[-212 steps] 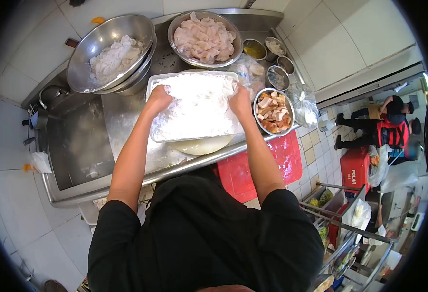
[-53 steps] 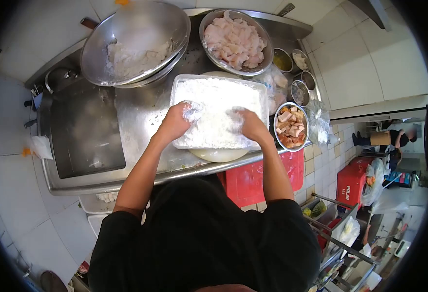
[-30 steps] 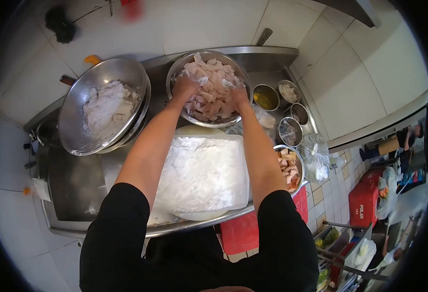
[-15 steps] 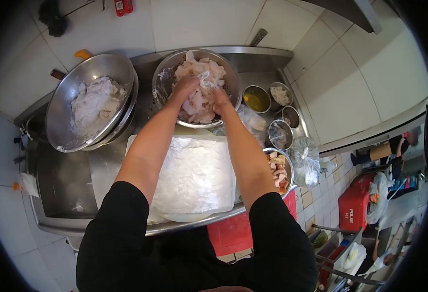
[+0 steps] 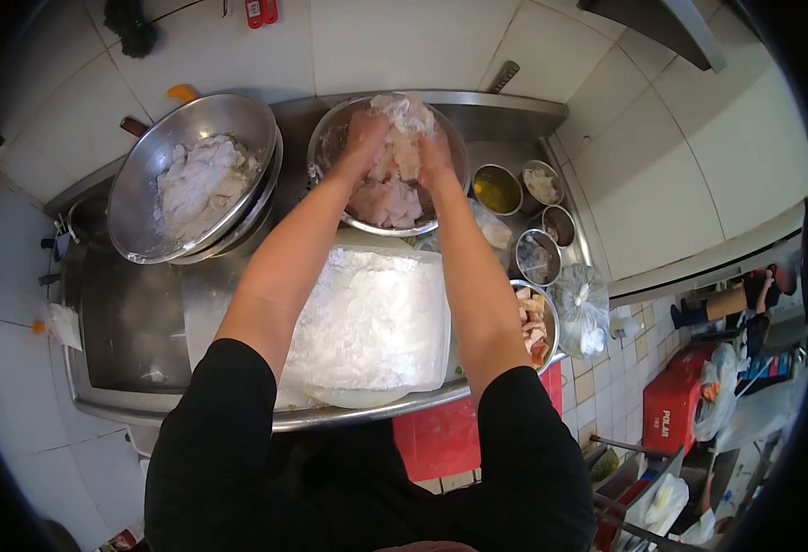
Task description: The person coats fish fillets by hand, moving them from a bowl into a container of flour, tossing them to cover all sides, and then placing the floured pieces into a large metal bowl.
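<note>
Pale raw meat pieces (image 5: pixel 387 201), some dusted white, fill a steel colander (image 5: pixel 460 175) at the back of the metal counter. My left hand (image 5: pixel 364 140) grips a clump from the left side. Opposite it, my right hand (image 5: pixel 435 158) presses against the same clump, which is lifted toward the colander's far rim. The fingertips are partly hidden by the meat and slightly blurred. Just in front of the colander, below my forearms, lies a wide pale tub of white powder (image 5: pixel 367 322).
Stacked steel bowls (image 5: pixel 128 216) on the left hold white-coated pieces (image 5: pixel 203 189). To the right are a cup of yellow liquid (image 5: pixel 498 189), several small metal cups, a bowl of diced meat (image 5: pixel 534 327) and a knotted plastic bag (image 5: pixel 580 308). Another person (image 5: pixel 753 294) stands far right.
Both hands have moved toward the colander's far side, raising a clump of meat between them. The whole view has shifted slightly to the right.
</note>
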A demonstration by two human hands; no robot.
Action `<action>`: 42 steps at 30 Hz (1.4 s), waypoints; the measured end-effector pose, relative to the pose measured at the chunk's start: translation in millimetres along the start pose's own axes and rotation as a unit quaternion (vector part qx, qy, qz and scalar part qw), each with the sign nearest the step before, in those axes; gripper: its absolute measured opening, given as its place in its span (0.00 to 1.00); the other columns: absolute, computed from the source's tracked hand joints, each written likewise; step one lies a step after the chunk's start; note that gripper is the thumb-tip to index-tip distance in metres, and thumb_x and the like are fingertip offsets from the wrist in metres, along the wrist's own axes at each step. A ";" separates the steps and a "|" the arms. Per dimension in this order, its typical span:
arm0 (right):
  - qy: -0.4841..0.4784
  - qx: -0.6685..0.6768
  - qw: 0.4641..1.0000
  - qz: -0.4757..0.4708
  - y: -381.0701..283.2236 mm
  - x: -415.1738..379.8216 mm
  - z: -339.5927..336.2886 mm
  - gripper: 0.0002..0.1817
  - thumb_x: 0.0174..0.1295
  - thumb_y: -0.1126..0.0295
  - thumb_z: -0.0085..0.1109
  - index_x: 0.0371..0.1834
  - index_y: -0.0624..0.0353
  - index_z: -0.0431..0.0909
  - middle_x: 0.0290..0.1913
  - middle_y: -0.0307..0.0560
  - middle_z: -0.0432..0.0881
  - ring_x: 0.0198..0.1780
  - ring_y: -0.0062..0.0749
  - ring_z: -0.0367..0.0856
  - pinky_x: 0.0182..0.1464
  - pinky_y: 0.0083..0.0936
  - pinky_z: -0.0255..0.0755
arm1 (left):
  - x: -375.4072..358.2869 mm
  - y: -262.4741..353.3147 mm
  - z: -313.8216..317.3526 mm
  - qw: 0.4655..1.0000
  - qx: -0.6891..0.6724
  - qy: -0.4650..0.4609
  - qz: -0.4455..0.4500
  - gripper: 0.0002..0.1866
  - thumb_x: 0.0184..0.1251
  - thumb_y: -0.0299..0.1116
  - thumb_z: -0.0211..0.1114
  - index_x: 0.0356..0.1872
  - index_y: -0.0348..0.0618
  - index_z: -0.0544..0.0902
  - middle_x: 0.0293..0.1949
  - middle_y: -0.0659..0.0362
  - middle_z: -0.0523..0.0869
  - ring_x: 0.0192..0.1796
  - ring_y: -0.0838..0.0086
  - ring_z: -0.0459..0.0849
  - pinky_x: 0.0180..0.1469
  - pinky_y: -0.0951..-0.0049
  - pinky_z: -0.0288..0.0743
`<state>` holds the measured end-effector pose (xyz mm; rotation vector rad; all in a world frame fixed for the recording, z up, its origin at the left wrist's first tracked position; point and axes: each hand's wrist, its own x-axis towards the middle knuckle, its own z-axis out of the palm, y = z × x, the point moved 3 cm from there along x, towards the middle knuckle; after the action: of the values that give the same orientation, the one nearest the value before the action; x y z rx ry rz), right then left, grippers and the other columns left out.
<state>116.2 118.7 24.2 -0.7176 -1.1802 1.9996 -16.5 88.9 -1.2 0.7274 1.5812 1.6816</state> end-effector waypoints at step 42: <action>0.050 -0.551 0.831 -0.056 74.8 -264.0 39.0 0.21 0.47 0.71 0.65 0.47 0.66 0.81 0.43 0.59 0.85 0.46 0.43 0.85 0.49 0.31 0.75 | -309.2 41.2 -155.1 0.907 0.338 -0.241 0.067 0.16 0.44 0.27 0.64 0.38 0.34 0.84 0.38 0.40 0.85 0.44 0.51 0.84 0.46 0.60 0.77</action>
<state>225.4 -135.1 3.1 -1.2139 -2.2369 0.9973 38.4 -252.0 45.5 1.4957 1.7549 0.8878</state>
